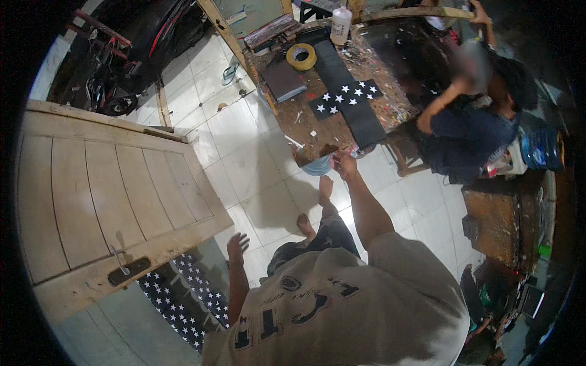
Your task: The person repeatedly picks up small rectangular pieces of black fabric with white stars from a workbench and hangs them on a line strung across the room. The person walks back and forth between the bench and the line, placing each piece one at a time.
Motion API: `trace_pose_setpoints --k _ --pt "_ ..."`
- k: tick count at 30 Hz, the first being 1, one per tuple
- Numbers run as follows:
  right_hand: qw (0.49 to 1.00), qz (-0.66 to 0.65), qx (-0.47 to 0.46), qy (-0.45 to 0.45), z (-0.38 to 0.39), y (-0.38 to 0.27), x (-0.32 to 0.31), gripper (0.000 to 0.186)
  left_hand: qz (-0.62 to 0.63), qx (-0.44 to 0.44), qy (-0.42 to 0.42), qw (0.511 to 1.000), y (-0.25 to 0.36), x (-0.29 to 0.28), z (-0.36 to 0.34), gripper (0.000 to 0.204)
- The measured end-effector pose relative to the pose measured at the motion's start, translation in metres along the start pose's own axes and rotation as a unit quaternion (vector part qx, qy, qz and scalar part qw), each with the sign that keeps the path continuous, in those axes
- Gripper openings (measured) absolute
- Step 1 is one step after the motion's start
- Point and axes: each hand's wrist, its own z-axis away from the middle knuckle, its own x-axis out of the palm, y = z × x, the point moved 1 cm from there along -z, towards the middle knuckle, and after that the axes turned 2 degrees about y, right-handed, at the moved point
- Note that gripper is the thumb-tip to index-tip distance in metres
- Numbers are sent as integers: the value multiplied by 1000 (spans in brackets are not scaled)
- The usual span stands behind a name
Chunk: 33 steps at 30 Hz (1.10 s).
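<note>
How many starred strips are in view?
3 visible: one strip on the table, another and a third side by side near the door, lower left; those two may join where hidden.

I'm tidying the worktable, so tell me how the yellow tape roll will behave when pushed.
Lying flat, the yellow tape roll will probably slide, not roll. Its thick, wound ring suggests it should keep its shape.

Large dark block letters are printed across the tan shirt (366,299) worn on the near side of the counter (311,149). Above them, farther toward the counter, a smaller line of script (303,296) and a round dark emblem (290,282) are set; the script is too small to be read. On the pale bottle (340,27) at the counter's far end, no wording can be made out.
</note>
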Motion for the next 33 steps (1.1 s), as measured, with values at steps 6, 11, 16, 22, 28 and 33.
trace_pose_setpoints --k 6,11,16,22,28,33 --pt "982 -128 -33 133 -118 -27 74 3 -730 259 -355 523 -65 -42 48 30" --pt "973 -166 -32 155 -130 -38 108 5 -781 -77 -153 601 -83 -29 97 41" --pt "984 -55 -23 168 -103 -54 120 10 -189 -176 -177 950 -12 38 40 34" --pt "983 149 -98 52 6 -121 117 7 32 -94 -252 963 102 233 -30 46" --pt "959 188 -77 -195 151 -166 83 6 -69 160 -368 913 185 379 -33 69" --pt "927 341 -11 -156 196 -171 26 15 283 -208 -451 820 196 405 -48 73"
